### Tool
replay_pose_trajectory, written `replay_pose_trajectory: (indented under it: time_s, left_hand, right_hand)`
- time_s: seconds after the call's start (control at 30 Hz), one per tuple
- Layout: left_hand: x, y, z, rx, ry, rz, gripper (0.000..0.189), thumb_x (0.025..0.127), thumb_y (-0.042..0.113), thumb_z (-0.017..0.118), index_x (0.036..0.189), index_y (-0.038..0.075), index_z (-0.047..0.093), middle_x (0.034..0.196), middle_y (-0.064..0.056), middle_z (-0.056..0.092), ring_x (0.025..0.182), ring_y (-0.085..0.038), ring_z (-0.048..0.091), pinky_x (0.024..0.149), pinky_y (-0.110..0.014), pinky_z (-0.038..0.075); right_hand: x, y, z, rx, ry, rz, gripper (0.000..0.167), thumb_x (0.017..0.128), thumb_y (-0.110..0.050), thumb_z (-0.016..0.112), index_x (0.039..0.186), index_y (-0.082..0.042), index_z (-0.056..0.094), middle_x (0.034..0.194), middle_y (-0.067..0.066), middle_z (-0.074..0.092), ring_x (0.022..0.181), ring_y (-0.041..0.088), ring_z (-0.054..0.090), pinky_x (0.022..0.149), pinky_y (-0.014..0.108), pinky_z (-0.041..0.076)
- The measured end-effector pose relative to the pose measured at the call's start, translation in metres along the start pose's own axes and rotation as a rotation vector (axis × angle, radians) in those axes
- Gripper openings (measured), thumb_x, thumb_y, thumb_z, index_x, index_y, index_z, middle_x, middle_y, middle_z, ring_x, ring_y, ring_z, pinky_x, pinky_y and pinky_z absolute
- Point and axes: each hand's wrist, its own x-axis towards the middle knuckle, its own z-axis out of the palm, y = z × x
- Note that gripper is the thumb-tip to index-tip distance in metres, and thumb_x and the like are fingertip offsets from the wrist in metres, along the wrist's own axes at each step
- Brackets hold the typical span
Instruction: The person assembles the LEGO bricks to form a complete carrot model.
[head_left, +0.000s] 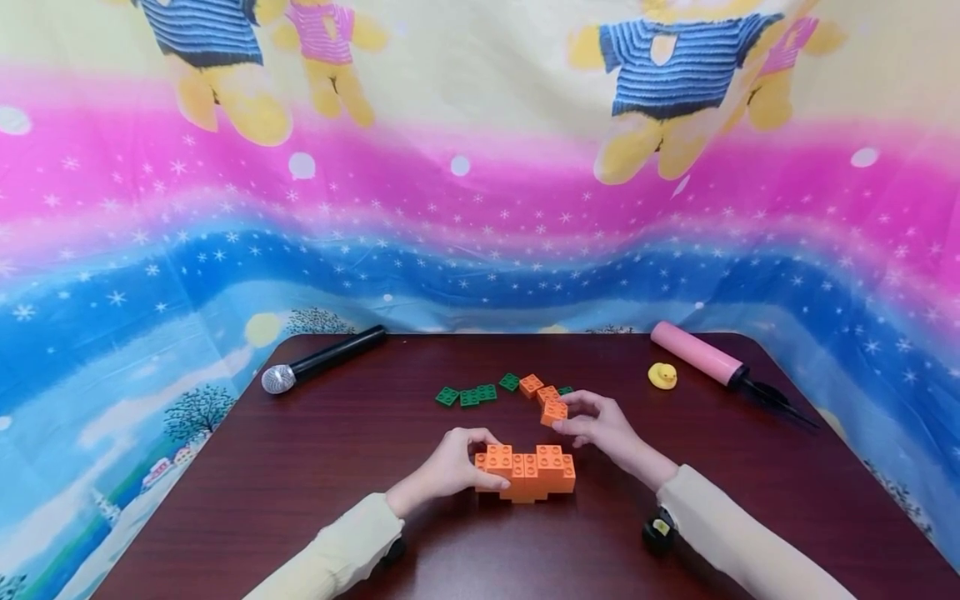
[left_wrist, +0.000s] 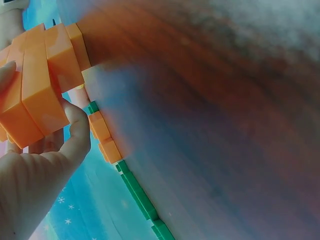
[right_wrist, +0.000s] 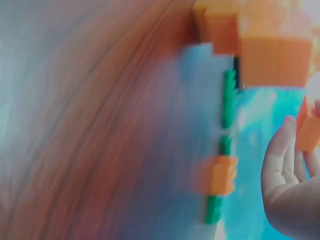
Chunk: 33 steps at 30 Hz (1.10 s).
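Observation:
In the head view an assembly of joined orange toy bricks (head_left: 525, 477) stands near the middle front of the table. My left hand (head_left: 448, 467) grips its left end, thumb on the near side and fingers behind. Beyond the assembly, my right hand (head_left: 600, 425) pinches a loose orange brick (head_left: 554, 412) between thumb and fingers. The same brick (right_wrist: 308, 127) appears at the edge of the right wrist view, where the hand looks blurred. Two more orange bricks (head_left: 531, 385) lie just behind the pinched one.
Several flat green bricks (head_left: 468, 397) lie behind the assembly. A microphone (head_left: 322, 360) is at the back left. At the back right are a yellow rubber duck (head_left: 662, 376) and a pink hand pump (head_left: 697, 354). A patterned cloth (head_left: 480, 200) hangs behind the table (head_left: 315, 467).

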Motion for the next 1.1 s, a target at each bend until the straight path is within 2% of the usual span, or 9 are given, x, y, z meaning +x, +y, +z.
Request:
replay_pose_trajectory:
  time_s: [0.2, 0.4, 0.5, 0.6, 0.63, 0.73, 0.83, 1.0, 1.1]
  left_hand:
    - [0.002, -0.002, -0.001, 0.016, -0.008, 0.012, 0.032, 0.074, 0.019, 0.082, 0.100, 0.007, 0.067, 0.098, -0.005, 0.068, 0.080, -0.009, 0.058, 0.070, -0.021, 0.052]
    - [0.003, -0.003, 0.001, 0.017, 0.001, 0.002, 0.033, 0.074, 0.016, 0.083, 0.101, 0.005, 0.068, 0.096, -0.004, 0.069, 0.077, -0.007, 0.057, 0.069, -0.021, 0.052]
    - [0.001, 0.003, 0.000, 0.031, 0.002, -0.010, 0.033, 0.074, 0.012, 0.082, 0.102, 0.003, 0.067, 0.097, -0.006, 0.068, 0.078, -0.009, 0.057, 0.069, -0.021, 0.051]
    - [-0.004, 0.023, -0.004, 0.038, -0.003, -0.012, 0.030, 0.075, 0.009, 0.080, 0.101, 0.001, 0.067, 0.096, -0.008, 0.068, 0.079, -0.012, 0.057, 0.070, -0.022, 0.051]
    - [-0.004, 0.024, -0.004, 0.041, -0.004, -0.016, 0.030, 0.075, 0.009, 0.080, 0.101, 0.000, 0.067, 0.096, -0.009, 0.068, 0.079, -0.012, 0.057, 0.070, -0.022, 0.051]
    - [-0.003, 0.019, -0.004, 0.037, -0.005, -0.007, 0.032, 0.075, 0.013, 0.081, 0.101, 0.002, 0.067, 0.096, -0.007, 0.068, 0.079, -0.010, 0.056, 0.070, -0.021, 0.051]
    - [0.002, 0.000, 0.000, 0.030, -0.005, 0.002, 0.035, 0.074, 0.019, 0.083, 0.103, 0.005, 0.068, 0.097, -0.003, 0.068, 0.079, -0.007, 0.056, 0.069, -0.021, 0.051]
    - [0.002, -0.006, 0.000, 0.028, -0.006, 0.066, 0.038, 0.074, 0.026, 0.082, 0.102, 0.005, 0.068, 0.096, -0.002, 0.068, 0.079, -0.006, 0.057, 0.069, -0.021, 0.052]
    - [0.003, -0.006, 0.000, 0.025, -0.007, 0.073, 0.038, 0.075, 0.026, 0.082, 0.101, 0.004, 0.067, 0.095, -0.003, 0.068, 0.078, -0.006, 0.057, 0.068, -0.021, 0.053]
  right_hand:
    - [-0.013, -0.017, 0.017, -0.043, -0.098, -0.133, 0.043, 0.085, -0.017, 0.072, 0.120, 0.002, 0.058, 0.111, 0.018, 0.063, 0.084, 0.013, 0.064, 0.071, 0.029, 0.055]
    - [-0.019, -0.019, 0.030, -0.168, -0.111, -0.275, 0.034, 0.083, -0.016, 0.074, 0.114, -0.003, 0.064, 0.108, 0.016, 0.066, 0.090, 0.016, 0.061, 0.077, 0.027, 0.052]
    - [-0.021, -0.017, 0.033, -0.190, -0.116, -0.285, 0.033, 0.083, -0.017, 0.074, 0.113, -0.005, 0.065, 0.107, 0.013, 0.066, 0.092, 0.016, 0.060, 0.079, 0.027, 0.052]
    - [-0.021, -0.015, 0.035, -0.194, -0.117, -0.272, 0.034, 0.083, -0.019, 0.075, 0.113, -0.007, 0.065, 0.107, 0.011, 0.067, 0.094, 0.016, 0.059, 0.081, 0.027, 0.052]
    - [-0.022, -0.015, 0.036, -0.191, -0.118, -0.266, 0.034, 0.082, -0.020, 0.075, 0.113, -0.007, 0.065, 0.107, 0.011, 0.067, 0.094, 0.016, 0.059, 0.080, 0.027, 0.052]
    - [-0.021, -0.012, 0.038, -0.186, -0.124, -0.272, 0.034, 0.082, -0.020, 0.076, 0.112, -0.007, 0.066, 0.106, 0.012, 0.067, 0.093, 0.017, 0.060, 0.080, 0.026, 0.051]
    - [-0.021, -0.009, 0.040, -0.188, -0.132, -0.287, 0.033, 0.082, -0.018, 0.075, 0.111, -0.006, 0.065, 0.106, 0.012, 0.067, 0.093, 0.016, 0.060, 0.082, 0.025, 0.050]
    - [-0.022, -0.008, 0.040, -0.202, -0.126, -0.306, 0.033, 0.081, -0.018, 0.076, 0.109, -0.007, 0.065, 0.104, 0.010, 0.068, 0.092, 0.014, 0.061, 0.083, 0.024, 0.050]
    - [-0.022, -0.009, 0.038, -0.207, -0.131, -0.326, 0.032, 0.081, -0.018, 0.077, 0.109, -0.006, 0.065, 0.103, 0.010, 0.068, 0.090, 0.013, 0.062, 0.081, 0.024, 0.051]
